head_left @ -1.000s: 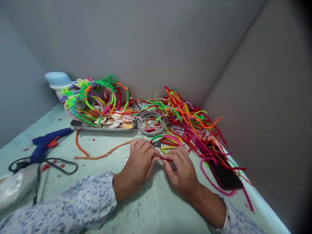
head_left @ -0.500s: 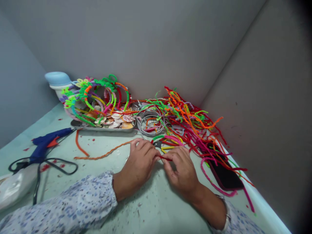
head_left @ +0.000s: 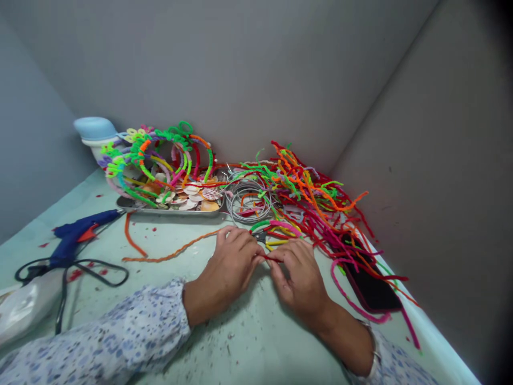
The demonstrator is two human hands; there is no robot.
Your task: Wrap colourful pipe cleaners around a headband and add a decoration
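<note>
Between my two hands runs a short red pipe cleaner (head_left: 271, 259), pinched at both sides. My left hand (head_left: 229, 267) is closed on its left part, fingertips hiding that end. My right hand (head_left: 300, 275) pinches it from the right between thumb and fingers. Just beyond the fingers lie pliers (head_left: 272, 245) with yellow-and-red handles, partly covered by a curved green and pink pipe-cleaner piece (head_left: 282, 226). A twisted orange pipe cleaner (head_left: 172, 255) trails leftward from behind my left hand.
Behind stands a metal tray (head_left: 176, 212) of shells with colourful pipe-cleaner hoops (head_left: 160, 155) and a blue-capped bottle (head_left: 96, 133). Coiled wire (head_left: 248, 200), a pipe-cleaner heap (head_left: 308, 187) and a phone (head_left: 372, 289) lie rightward. A blue glue gun (head_left: 76, 235) and its cord lie left.
Both hands stay in nearly the same place, still pinching the red pipe cleaner. Only slight finger and wrist shifts show.
</note>
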